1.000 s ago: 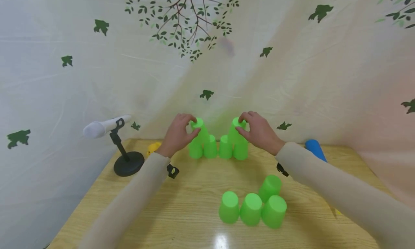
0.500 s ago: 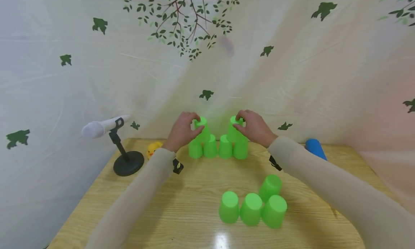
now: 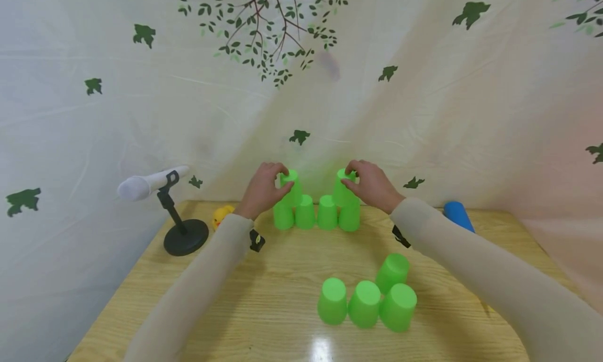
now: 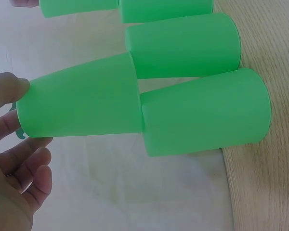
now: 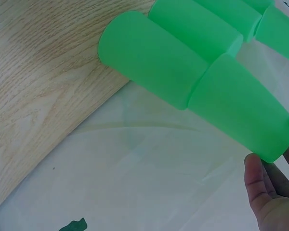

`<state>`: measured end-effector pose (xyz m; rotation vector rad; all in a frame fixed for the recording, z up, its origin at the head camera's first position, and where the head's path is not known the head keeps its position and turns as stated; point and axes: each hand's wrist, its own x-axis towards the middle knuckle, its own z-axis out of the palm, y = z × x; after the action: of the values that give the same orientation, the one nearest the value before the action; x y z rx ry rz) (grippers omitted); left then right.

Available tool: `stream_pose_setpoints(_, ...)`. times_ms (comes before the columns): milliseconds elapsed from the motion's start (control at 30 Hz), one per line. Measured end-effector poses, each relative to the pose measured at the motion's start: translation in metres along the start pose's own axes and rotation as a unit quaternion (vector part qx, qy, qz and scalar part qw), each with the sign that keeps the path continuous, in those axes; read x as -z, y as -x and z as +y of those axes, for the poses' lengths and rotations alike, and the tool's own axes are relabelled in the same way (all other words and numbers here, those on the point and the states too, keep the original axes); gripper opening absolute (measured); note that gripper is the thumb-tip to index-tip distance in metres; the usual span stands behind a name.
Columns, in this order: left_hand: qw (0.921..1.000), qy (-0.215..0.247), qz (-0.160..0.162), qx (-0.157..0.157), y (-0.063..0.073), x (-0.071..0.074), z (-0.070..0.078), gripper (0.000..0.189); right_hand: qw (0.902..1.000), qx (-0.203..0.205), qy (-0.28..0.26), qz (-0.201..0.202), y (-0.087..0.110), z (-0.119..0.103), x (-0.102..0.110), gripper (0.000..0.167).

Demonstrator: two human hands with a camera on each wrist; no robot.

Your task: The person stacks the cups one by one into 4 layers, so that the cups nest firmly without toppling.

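Observation:
Several upside-down green plastic cups stand side by side at the table's back edge, among them a left end cup [image 3: 283, 216] and a right end cup [image 3: 350, 217]. My left hand [image 3: 265, 190] pinches the top of an upper-left cup [image 4: 79, 103], whose rim sits over the two left lower cups. On the other side, my right hand [image 3: 372, 187] pinches the narrow top of an upper-right cup [image 5: 238, 110], standing on the right lower pair. A gap separates the two upper cups.
Nearer on the table [image 3: 278, 289] stand more upturned green cups [image 3: 365, 304], in a cluster right of centre. A white microphone [image 3: 151, 184] on a black stand [image 3: 186, 237] is at left, with a yellow rubber duck [image 3: 221, 215] beside it. A blue cylinder [image 3: 457, 215] lies at right.
Both hands slid the upper cups inward toward each other, then slightly apart again. The lower row and the nearer cups stayed in place.

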<state>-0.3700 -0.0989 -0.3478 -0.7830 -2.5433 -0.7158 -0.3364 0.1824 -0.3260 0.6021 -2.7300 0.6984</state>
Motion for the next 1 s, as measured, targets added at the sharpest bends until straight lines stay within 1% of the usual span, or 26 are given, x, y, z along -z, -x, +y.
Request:
stream_pose_setpoints(133, 1.0000, -0.001, -0.003, -0.002, 0.000, 0.001, 0.001, 0.024, 1.0000, -0.006, -0.005, 0.002, -0.001, 0.000, 0.000, 0.025)
stream_pose_setpoints(267, 1.0000, 0.000, -0.009, 0.001, 0.000, 0.003, 0.002, 0.024, 0.9999, -0.012, -0.007, -0.006, -0.003, 0.000, -0.001, 0.025)
stream_pose_setpoints(433, 0.9998, 0.001, -0.015, 0.010, 0.001, 0.004, 0.002, 0.024, 0.9999, -0.011, -0.007, -0.010, -0.004, 0.001, -0.003, 0.026)
stream_pose_setpoints(667, 0.9998, 0.004, -0.017, 0.009, 0.001, 0.003, 0.001, 0.025, 0.9998, -0.013, -0.009, -0.011, -0.003, 0.002, -0.003, 0.029)
stream_pose_setpoints(800, 1.0000, 0.003, 0.003, -0.002, 0.003, 0.004, 0.000, 0.027, 0.9998, -0.013, -0.010, -0.012, 0.000, 0.002, -0.001, 0.035)
stream_pose_setpoints(1000, 0.9977, 0.005, 0.056, -0.037, 0.010, 0.011, 0.002, 0.025, 0.9999, -0.009, -0.007, -0.006, 0.013, 0.003, 0.008, 0.039)
